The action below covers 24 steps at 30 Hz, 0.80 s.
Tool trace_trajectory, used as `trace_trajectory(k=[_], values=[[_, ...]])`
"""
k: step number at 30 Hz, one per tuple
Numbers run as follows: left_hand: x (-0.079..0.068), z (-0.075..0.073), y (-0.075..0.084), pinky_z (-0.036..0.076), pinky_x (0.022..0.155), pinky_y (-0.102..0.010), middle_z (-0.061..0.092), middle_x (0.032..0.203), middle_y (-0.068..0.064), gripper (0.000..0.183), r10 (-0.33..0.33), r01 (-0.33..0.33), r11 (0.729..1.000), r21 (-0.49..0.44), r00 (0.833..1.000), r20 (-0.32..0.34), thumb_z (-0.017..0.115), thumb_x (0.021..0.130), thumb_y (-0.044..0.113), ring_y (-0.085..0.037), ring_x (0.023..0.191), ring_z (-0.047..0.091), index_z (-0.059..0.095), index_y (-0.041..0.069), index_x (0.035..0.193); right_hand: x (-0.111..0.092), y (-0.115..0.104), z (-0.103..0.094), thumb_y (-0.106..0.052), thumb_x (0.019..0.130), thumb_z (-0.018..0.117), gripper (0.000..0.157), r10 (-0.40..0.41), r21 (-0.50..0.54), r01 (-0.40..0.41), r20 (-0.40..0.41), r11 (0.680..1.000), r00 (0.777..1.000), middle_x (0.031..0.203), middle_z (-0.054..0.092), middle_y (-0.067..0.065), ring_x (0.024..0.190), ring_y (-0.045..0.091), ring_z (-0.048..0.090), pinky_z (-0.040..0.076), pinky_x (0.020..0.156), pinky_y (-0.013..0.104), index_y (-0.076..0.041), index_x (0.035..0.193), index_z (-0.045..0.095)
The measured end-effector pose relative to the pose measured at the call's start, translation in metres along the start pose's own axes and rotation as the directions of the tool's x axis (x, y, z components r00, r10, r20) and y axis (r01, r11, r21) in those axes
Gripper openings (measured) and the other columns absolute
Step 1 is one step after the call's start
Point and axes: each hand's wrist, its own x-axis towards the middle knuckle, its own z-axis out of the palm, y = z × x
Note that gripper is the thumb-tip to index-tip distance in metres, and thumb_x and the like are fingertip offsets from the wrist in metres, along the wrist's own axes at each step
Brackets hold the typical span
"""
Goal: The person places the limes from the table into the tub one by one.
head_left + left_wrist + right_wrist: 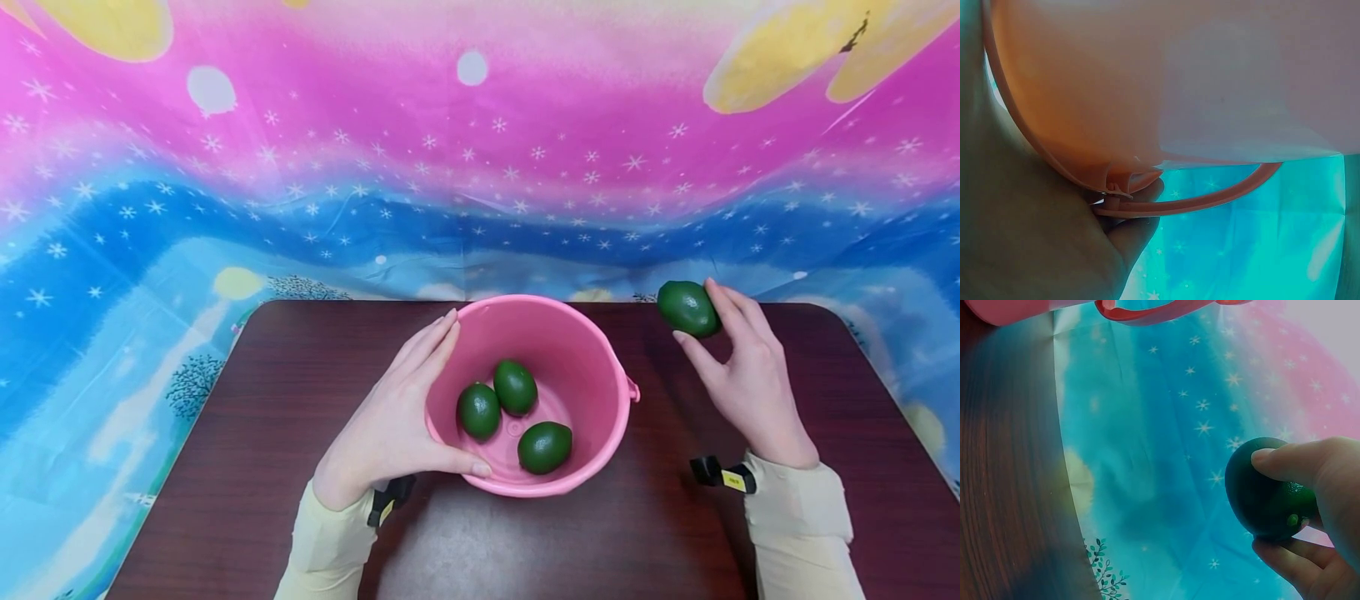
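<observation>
A pink bucket [617, 400] stands on the table, its mouth facing the head camera. Inside, on its floor, lie three glossy dark green oval fruits [516, 387], like limes or small avocados. My left hand [390, 417] grips the bucket's left rim, its thumb over the front edge and fingers along the outer side; the left wrist view shows the bucket wall [1222, 81] close up. Held between thumb and fingertips of my right hand [750, 375] is another such fruit [687, 308], raised right of the bucket. A small light green stem spot shows on that fruit [1260, 494] in the right wrist view.
The dark brown wooden table [240, 467] has rounded far corners. Behind it hangs a pink and blue cloth [465, 167] with snowflakes, which also runs down both sides. The bucket's handle [1210, 201] hangs on the far side.
</observation>
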Motion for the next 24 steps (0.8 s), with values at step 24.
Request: trace_trajectory(k=[24], values=[[0.0,0.001,-0.001,0.041,0.108,-0.049,0.016,0.168,0.008,0.135,0.004,-0.004,1.0,-0.004,1.0,-0.002,0.085,0.06,0.074,-0.014,0.151,0.013,0.02,0.019,0.164,0.002,-0.014,-0.005,0.005,0.076,0.087,0.087,-0.03,0.001,0.03,-0.017,1.0,0.999,0.144,0.053,0.017,0.127,0.039,0.053,0.032,0.105,0.013,-0.014,0.153,0.049]])
